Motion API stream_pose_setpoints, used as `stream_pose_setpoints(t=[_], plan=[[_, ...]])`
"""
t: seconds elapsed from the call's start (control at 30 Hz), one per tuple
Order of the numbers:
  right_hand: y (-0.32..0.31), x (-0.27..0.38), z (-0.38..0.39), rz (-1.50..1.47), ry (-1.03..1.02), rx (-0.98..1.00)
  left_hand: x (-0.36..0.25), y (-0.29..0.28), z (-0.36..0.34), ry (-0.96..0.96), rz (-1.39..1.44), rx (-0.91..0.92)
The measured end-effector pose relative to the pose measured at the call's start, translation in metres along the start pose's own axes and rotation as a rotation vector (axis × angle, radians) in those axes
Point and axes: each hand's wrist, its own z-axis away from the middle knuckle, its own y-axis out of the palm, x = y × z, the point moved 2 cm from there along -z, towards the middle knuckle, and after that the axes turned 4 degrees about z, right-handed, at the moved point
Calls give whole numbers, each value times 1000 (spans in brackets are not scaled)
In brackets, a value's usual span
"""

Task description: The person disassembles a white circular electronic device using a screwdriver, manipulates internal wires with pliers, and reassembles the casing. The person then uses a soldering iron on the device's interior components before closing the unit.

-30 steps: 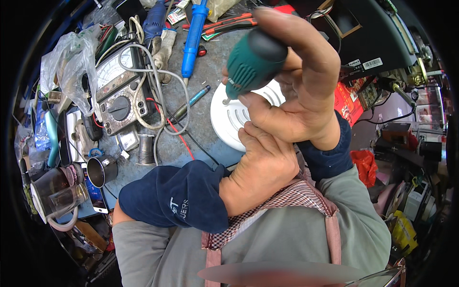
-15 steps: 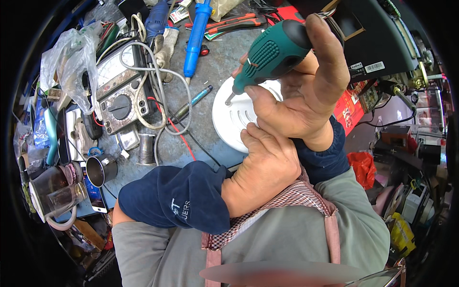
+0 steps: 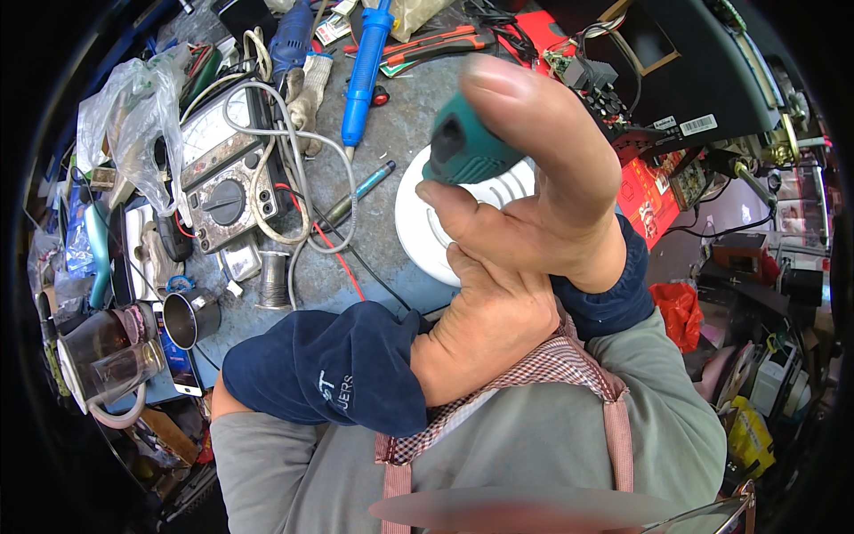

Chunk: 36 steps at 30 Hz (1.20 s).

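My right hand (image 3: 551,187) is closed around the green and black handle of a screwdriver (image 3: 473,147), with a finger bent over its butt end. The handle now points up and hides the shaft and tip. Beneath it lies a round white plastic cover (image 3: 418,227) with curved slots, flat on the bench. Against the cover's near right edge, my left hand (image 3: 498,307) is closed, its fingertips partly hidden under my right hand.
Left of the cover are an analog multimeter (image 3: 222,191) with looped grey cable, a spool of solder wire (image 3: 273,279) and a blue-handled soldering iron (image 3: 365,80). Red-handled cutters (image 3: 440,44) lie at the back. A black equipment case (image 3: 703,71) stands back right. A metal cup (image 3: 191,319) sits near left.
The screwdriver has tilted from a slant to nearly upright, its butt end swinging left. My right hand's raised finger has come down over the end. My left hand stays put.
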Motion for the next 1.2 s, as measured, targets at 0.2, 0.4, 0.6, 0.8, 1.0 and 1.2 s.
stream_pose_setpoints(t=[0.2, 0.4, 0.6, 0.8, 1.0, 1.2], plan=[[2, 5, -11, -243, 257, -166, 1, -3, -3, -22, -25, 11], [-2, -1, -18, -255, 191, -38, 3, -2, 0, 52, -36, 11], [-1, 16, -9, -111, 362, -113, 1, -2, -2, 21, 33, 6], [-4, 17, -13, -289, 464, -131, -2, 4, 1, 5, 8, 2], [-3, 15, -15, -315, 427, -161, -3, 3, 0, -3, -15, -18], [6, 18, -15, 37, 414, -177, 0, -1, 1, 11, 27, 16]])
